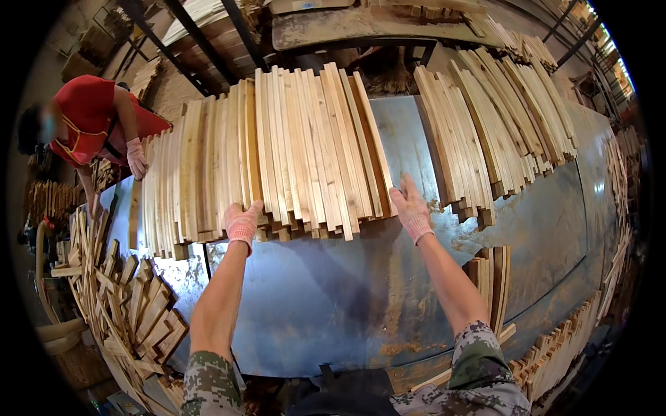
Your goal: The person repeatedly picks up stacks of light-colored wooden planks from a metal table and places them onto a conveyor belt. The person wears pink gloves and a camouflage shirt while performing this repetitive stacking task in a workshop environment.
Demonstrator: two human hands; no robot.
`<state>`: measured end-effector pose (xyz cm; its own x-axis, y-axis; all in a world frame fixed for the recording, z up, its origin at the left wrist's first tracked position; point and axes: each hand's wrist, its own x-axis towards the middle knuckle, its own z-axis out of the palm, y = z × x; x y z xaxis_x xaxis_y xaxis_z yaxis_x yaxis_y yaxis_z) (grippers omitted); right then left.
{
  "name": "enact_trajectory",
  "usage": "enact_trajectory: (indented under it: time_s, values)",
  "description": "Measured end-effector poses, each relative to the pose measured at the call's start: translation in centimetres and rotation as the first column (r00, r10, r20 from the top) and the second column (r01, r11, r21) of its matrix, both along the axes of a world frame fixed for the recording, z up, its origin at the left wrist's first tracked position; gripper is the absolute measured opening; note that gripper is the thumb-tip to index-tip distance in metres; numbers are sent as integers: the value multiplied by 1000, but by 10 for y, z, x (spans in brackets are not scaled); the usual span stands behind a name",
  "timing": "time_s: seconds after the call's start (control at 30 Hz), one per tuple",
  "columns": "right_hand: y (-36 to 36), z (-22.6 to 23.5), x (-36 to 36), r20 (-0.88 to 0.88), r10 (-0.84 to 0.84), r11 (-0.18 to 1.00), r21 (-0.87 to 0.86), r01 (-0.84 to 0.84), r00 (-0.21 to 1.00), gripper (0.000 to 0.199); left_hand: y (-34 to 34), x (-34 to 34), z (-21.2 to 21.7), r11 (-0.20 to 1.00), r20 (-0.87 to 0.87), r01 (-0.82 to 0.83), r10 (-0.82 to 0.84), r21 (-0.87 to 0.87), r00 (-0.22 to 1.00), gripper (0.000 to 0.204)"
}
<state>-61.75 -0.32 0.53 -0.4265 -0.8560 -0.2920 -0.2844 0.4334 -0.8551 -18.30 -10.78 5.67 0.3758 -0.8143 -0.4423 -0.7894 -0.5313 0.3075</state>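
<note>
Bracketing the middle batch of wood slats [305,149] on the steel table [333,298]: left hand [243,223] and right hand [411,208] lie open on its near ends, slats running straight away, both equally near

left hand [243,223] – slat stack [305,152] | right hand [411,208] – same stack

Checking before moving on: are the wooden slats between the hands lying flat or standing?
Lying flat: the wooden slats lie side by side, layered on the metal table.
</note>
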Motion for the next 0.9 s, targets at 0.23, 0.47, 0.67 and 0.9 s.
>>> enact_trajectory:
  time_s: [0.23, 0.47, 0.67, 0.9]
  values:
    - [-25, -37, 17, 186, 21, 988, -154, 8, 982, 68, 28, -21, -26, 875, -376, -172, -12, -452, 927, 75]
    - [-48, -39, -8, 18, 146, 989, -29, -146, 989, 64, 70, -7, -37, 833, -635, -385, 53, -398, 771, 61]
    - [-64, -44, -10, -451, 268, 960, 193, -200, 851, 52, 140, 12, -76, 805, -592, -554, 344, -214, 729, 67]
    - [-65, -6, -30, 656, -94, 986, 167, -22, 749, 33, 100, 23, -84, 910, -575, -360, 184, -207, 797, 65]
